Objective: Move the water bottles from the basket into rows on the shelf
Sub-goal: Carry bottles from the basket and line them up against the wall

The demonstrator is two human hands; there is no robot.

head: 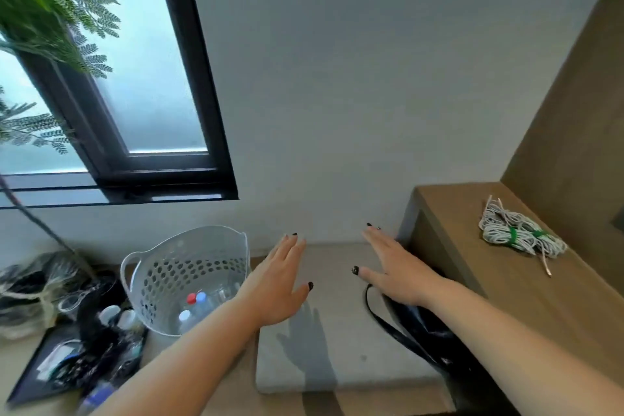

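Head view: capped water bottles [197,306] stand in the perforated white basket [158,277] at lower left. Beside its rim, the left hand [277,287] hovers flat, fingers spread, holding nothing; the right hand [393,263] likewise at center. Reach straight down for a bottle's neck, clearing the rim. The wooden shelf [449,246] at right offers room before the cable bundle [516,236].
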